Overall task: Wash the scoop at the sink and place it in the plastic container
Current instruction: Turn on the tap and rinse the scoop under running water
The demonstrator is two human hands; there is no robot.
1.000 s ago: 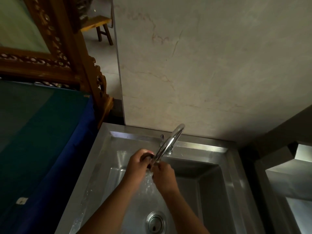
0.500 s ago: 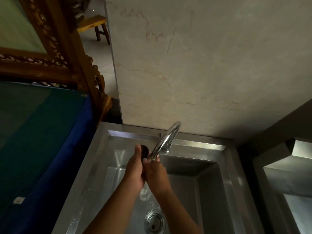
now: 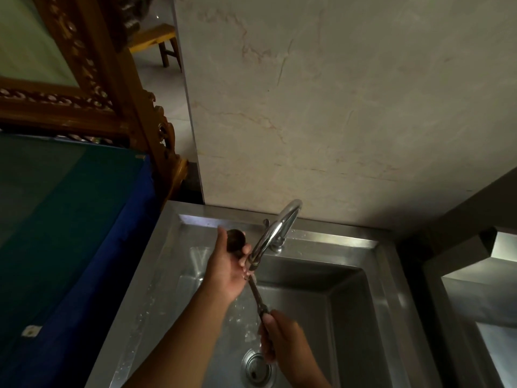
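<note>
Head view: steel sink [image 3: 313, 239] fills the lower centre of the frame.
Left hand [image 3: 228, 268]: closed around the bowl of the scoop [image 3: 235, 240].
Tap [image 3: 275, 229]: water runs below it.
Right hand [image 3: 282, 341]: clamped on the handle end.
Handling: probably stiff, light and slippery when wet; best held by the handle.

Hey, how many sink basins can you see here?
2. The main basin sits under the faucet, where the left hand and right hand hold the scoop. A second basin is cut off at the right edge.
</note>
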